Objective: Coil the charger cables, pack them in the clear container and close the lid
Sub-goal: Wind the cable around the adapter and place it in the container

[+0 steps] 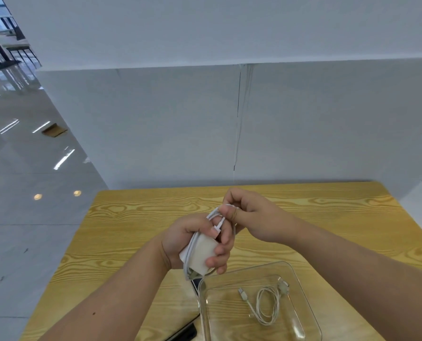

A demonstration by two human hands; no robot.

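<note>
Risk: springy white cable (213,214) could unwind if the right hand (251,217), pinching its end, slips. Left hand (192,242) grips the smooth white charger block (205,252), above the table's (131,217) wood grain. Glossy clear container (301,279), near right, holds one coiled cable (266,306); lid unseen.

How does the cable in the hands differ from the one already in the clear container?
The cable in the hands is held above the table, wrapped around a white charger block; the cable in the container lies alone on its floor. The held one is gripped by the left hand and pinched by the right hand; the other lies loosely looped, untouched, in the clear container. Both are white.
</note>
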